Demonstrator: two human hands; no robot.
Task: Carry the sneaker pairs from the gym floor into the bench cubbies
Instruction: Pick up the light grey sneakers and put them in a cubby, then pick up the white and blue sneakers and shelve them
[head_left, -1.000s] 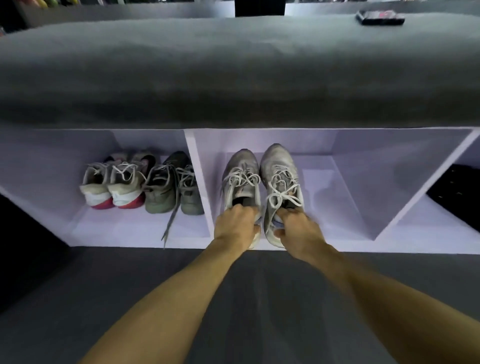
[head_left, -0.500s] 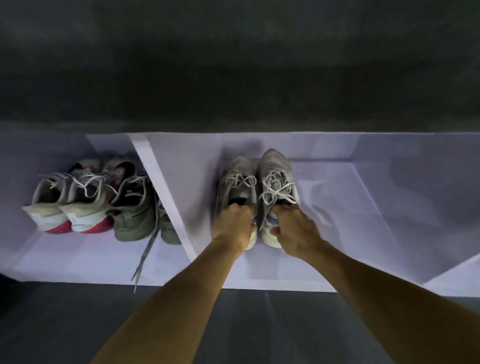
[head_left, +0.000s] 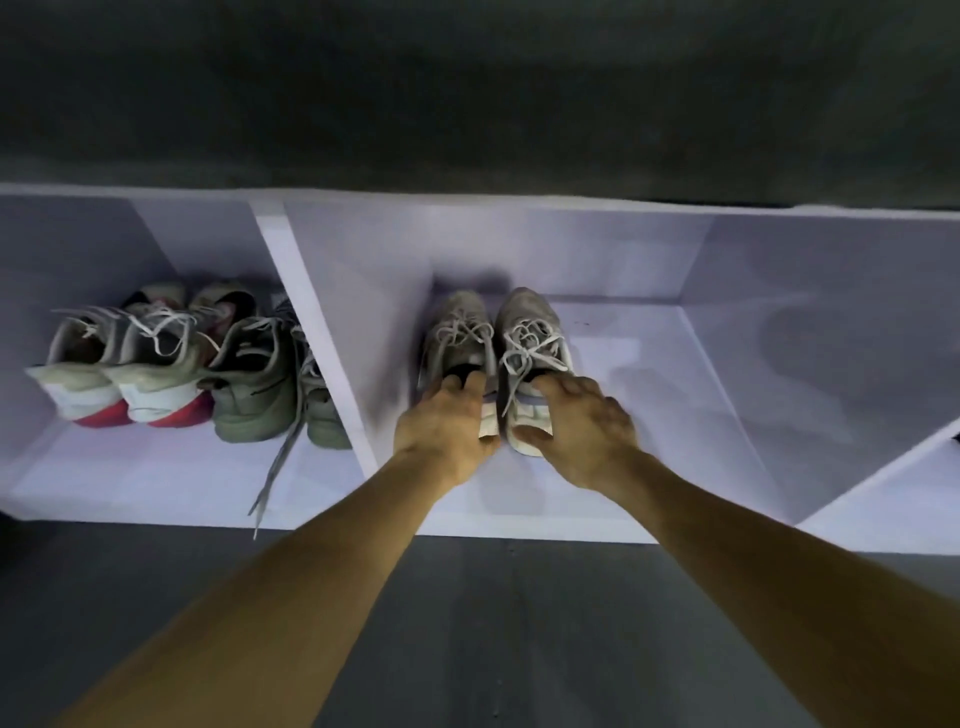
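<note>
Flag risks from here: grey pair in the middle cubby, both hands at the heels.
1. The left hand and right hand have fingers in the collars of the grey sneakers; withdrawing could drag the pair back out.
2. A loose lace from the olive sneakers hangs over the left cubby's front edge and could snag later.

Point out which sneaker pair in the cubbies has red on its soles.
The white pair at the far left of the left cubby: red heels. The olive pair beside it and the grey pair show none.
</note>
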